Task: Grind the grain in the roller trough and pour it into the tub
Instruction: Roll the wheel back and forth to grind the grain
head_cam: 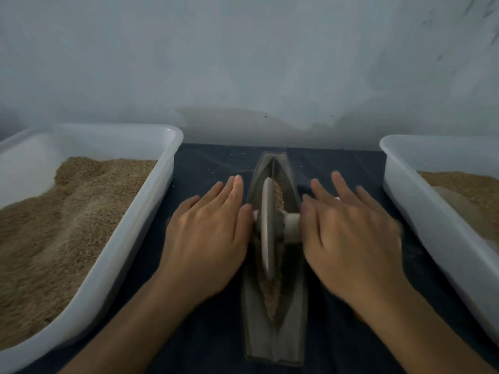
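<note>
Along the surface's [205,157] middle, grain [271,295] is lying in the trough [290,333]; left hand [208,233] and right hand [351,233] are pressing flat, fingers straight, on the roller's [266,225] axle, likely to roll it. Tubs [151,211] are flanking both edges.

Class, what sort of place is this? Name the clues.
Probably a small hand-milling workbench: a boat-shaped roller trough with its grinding wheel, two white tubs of grain, and a dark cloth against a plain wall.
</note>
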`<action>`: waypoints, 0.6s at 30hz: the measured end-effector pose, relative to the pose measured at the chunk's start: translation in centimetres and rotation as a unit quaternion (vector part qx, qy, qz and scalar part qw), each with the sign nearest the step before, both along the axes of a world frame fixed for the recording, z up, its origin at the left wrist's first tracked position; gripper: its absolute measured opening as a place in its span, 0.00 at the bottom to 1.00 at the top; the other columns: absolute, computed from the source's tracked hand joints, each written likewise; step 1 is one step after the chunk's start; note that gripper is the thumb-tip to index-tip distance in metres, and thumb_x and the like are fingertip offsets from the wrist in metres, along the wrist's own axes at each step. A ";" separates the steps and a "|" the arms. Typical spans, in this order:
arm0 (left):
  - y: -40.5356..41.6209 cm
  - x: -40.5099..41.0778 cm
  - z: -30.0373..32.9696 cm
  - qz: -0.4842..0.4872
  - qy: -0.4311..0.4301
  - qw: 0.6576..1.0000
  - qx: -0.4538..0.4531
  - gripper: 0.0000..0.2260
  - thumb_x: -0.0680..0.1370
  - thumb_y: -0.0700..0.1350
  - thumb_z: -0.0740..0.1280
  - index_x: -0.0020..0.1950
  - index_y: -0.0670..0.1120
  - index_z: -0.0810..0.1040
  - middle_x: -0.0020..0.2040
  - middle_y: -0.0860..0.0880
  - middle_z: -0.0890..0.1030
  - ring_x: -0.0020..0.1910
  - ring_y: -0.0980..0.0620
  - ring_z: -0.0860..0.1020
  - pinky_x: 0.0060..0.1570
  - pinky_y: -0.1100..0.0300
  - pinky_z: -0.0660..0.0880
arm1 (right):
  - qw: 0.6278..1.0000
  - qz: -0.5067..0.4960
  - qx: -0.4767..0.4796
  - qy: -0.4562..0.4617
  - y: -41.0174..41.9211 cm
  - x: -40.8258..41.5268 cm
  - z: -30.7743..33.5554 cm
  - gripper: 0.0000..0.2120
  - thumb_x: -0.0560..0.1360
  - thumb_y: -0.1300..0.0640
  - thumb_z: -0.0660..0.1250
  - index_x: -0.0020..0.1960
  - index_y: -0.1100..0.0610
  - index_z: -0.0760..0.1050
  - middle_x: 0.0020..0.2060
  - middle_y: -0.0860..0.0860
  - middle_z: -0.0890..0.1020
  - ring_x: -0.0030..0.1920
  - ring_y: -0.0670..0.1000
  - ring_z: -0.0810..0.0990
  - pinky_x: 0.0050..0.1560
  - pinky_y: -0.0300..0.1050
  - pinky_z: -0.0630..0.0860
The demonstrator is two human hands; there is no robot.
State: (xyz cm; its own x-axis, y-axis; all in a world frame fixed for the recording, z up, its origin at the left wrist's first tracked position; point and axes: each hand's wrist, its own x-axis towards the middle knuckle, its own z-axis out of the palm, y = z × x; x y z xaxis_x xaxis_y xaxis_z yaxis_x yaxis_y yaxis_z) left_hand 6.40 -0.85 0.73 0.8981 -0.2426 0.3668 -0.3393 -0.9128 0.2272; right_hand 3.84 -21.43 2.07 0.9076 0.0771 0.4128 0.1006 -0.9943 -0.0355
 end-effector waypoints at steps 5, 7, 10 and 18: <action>-3.0 9.2 1.3 0.081 0.066 0.994 0.010 0.27 0.85 0.53 0.45 0.83 0.45 0.56 0.81 0.48 0.63 0.81 0.49 0.58 0.77 0.42 0.57 | 0.984 -0.099 0.051 0.138 -0.1 9.2 2.2 0.32 0.85 0.47 0.39 0.74 0.59 0.72 0.78 0.54 0.67 0.82 0.56 0.52 0.80 0.60 0.52; -3.2 9.3 1.6 0.079 0.066 0.994 0.030 0.24 0.84 0.52 0.44 0.76 0.46 0.67 0.76 0.47 0.70 0.77 0.48 0.64 0.76 0.40 0.57 | 0.986 -0.096 0.031 0.133 -0.1 9.5 2.2 0.32 0.85 0.48 0.39 0.72 0.61 0.73 0.77 0.55 0.69 0.82 0.56 0.53 0.79 0.60 0.53; -1.5 4.1 0.3 0.035 0.028 0.997 0.059 0.26 0.84 0.54 0.39 0.68 0.50 0.74 0.75 0.49 0.72 0.75 0.52 0.69 0.75 0.43 0.63 | 0.996 -0.053 -0.003 0.066 0.3 4.5 1.1 0.33 0.84 0.48 0.38 0.69 0.59 0.77 0.73 0.56 0.74 0.79 0.56 0.61 0.77 0.59 0.61; -0.9 0.6 0.2 0.023 -0.020 0.999 0.036 0.25 0.86 0.54 0.44 0.80 0.51 0.65 0.79 0.53 0.66 0.78 0.55 0.63 0.78 0.44 0.59 | 0.999 -0.022 0.020 0.042 -0.2 0.1 0.5 0.29 0.85 0.45 0.43 0.58 0.52 0.83 0.62 0.51 0.83 0.71 0.53 0.75 0.66 0.53 0.74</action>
State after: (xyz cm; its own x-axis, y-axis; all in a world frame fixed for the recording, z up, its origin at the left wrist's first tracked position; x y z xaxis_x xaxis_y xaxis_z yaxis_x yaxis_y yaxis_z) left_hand 6.98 -1.79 0.96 0.8944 -0.2271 0.3854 -0.3031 -0.9413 0.1486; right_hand 3.92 -21.61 2.60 0.9409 0.0217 0.3379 0.0523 -0.9953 -0.0817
